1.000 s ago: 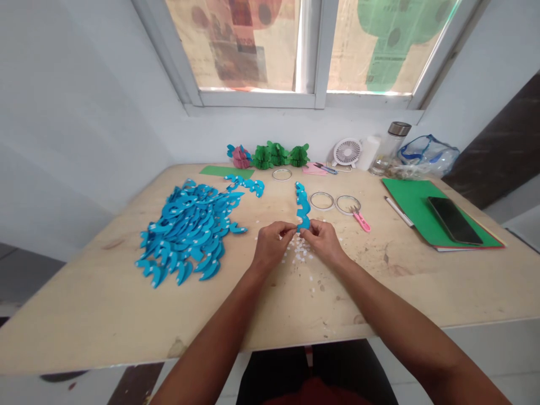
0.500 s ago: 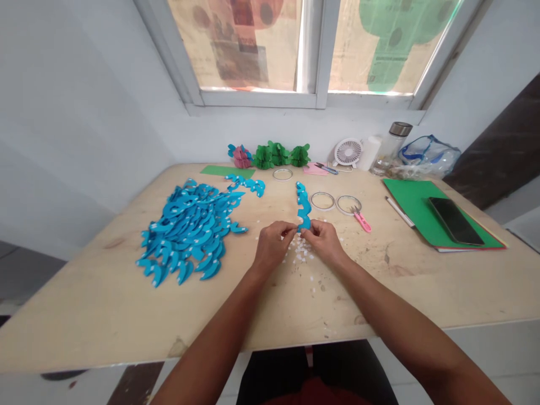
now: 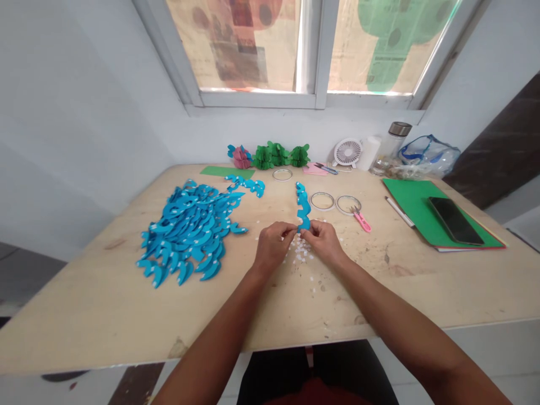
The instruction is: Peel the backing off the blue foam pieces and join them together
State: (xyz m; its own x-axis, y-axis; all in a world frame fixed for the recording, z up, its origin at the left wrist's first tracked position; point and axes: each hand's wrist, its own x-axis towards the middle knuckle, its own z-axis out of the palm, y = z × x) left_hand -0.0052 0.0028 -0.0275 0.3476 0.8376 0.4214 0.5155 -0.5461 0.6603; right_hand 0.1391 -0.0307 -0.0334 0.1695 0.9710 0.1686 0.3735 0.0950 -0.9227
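My left hand (image 3: 272,246) and my right hand (image 3: 323,240) meet at the middle of the wooden table (image 3: 126,315). Both pinch the near end of a blue paper strip (image 3: 302,206) of joined curved pieces, which runs away from me. Small white paper scraps (image 3: 300,254) lie under and between my hands. A large pile of blue curved paper cutouts (image 3: 189,228) lies to the left of my left hand.
Tape rings (image 3: 323,201) and pink scissors (image 3: 360,218) lie beyond my right hand. A green folder (image 3: 415,209) with a black phone (image 3: 454,220) sits at right. Green and pink paper decorations (image 3: 274,155), a small fan (image 3: 347,152), a bottle (image 3: 390,147) and a bag line the back wall.
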